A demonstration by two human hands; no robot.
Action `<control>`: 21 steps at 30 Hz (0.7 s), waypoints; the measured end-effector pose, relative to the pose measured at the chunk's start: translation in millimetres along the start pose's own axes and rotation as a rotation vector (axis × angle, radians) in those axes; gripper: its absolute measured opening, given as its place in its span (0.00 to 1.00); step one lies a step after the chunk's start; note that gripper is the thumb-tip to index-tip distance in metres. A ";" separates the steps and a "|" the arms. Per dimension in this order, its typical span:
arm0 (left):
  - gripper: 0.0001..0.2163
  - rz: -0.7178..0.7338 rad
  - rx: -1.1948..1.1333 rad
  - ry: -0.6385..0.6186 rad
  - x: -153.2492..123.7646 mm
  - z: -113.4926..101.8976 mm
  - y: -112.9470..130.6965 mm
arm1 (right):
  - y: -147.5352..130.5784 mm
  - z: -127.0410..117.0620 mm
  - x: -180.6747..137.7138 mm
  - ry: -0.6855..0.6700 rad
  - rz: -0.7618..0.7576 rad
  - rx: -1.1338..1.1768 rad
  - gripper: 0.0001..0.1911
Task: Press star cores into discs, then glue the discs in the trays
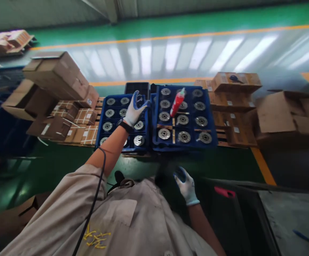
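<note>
My left hand (135,111), in a white glove with blue fingertips, reaches over the left blue crate (99,137). Its thumb and fingers are spread, with nothing held between them. Round slotted metal discs, one of them a disc (139,140) at the near side, sit in rows in this crate. Low in front of my body, my right hand (186,186) is gloved too, its curved fingers apart from the thumb and nothing in it. On the right blue crate (213,140), among more metal discs (184,137), lies a red squeeze bottle (177,103) with a pale cap.
Cardboard boxes (58,76) are stacked on a pallet at left. More cartons (231,99) and an open box (279,112) stand at right. A dark surface near my right side bears a red object (225,192). A cable (94,199) runs along my left arm.
</note>
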State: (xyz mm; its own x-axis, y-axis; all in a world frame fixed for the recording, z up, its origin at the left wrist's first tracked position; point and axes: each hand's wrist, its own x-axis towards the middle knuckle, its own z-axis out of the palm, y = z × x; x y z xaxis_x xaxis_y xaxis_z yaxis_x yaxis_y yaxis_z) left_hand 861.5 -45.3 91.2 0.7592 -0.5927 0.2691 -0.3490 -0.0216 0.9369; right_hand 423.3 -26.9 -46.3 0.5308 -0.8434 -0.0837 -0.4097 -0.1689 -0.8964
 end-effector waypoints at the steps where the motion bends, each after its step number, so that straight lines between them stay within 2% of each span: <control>1: 0.37 -0.007 -0.041 0.015 -3.5 -42.8 -5.8 | -9.1 21.9 1.6 -0.042 -0.022 0.007 0.33; 3: 0.33 -0.057 -0.117 0.080 -12.6 -132.3 -24.6 | -28.2 71.5 1.0 -0.119 -0.036 0.024 0.33; 6: 0.28 -0.217 -0.230 0.249 -27.6 -256.6 -67.3 | -61.1 153.2 -11.3 -0.162 0.040 0.047 0.33; 8: 0.25 -0.333 -0.315 0.349 -33.4 -320.3 -98.2 | -86.7 204.3 -25.2 -0.152 0.124 0.084 0.33; 9: 0.23 -0.391 -0.353 0.387 -34.0 -344.8 -112.2 | -100.0 226.9 -32.3 -0.143 0.165 0.106 0.34; 12: 0.18 -0.551 -0.422 0.432 -25.2 -390.6 -144.6 | -136.9 279.3 -46.3 -0.098 0.253 0.151 0.36; 15: 0.14 -0.627 -0.440 0.417 -3.6 -409.9 -165.9 | -160.0 312.3 -40.2 0.037 0.343 0.161 0.40; 18: 0.13 -0.655 -0.422 0.422 21.9 -423.0 -185.0 | -164.6 338.9 -18.4 0.169 0.408 0.156 0.44; 21: 0.12 -0.680 -0.365 0.436 44.9 -440.1 -206.8 | -156.4 365.8 3.0 0.258 0.462 0.144 0.45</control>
State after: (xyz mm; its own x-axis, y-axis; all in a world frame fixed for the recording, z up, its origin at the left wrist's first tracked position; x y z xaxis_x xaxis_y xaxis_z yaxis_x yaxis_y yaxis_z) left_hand 1209.6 286.9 7.8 0.9062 -0.1837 -0.3809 0.3948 0.0452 0.9176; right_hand 760.3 183.6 -65.6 0.1132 -0.9141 -0.3893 -0.4418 0.3047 -0.8438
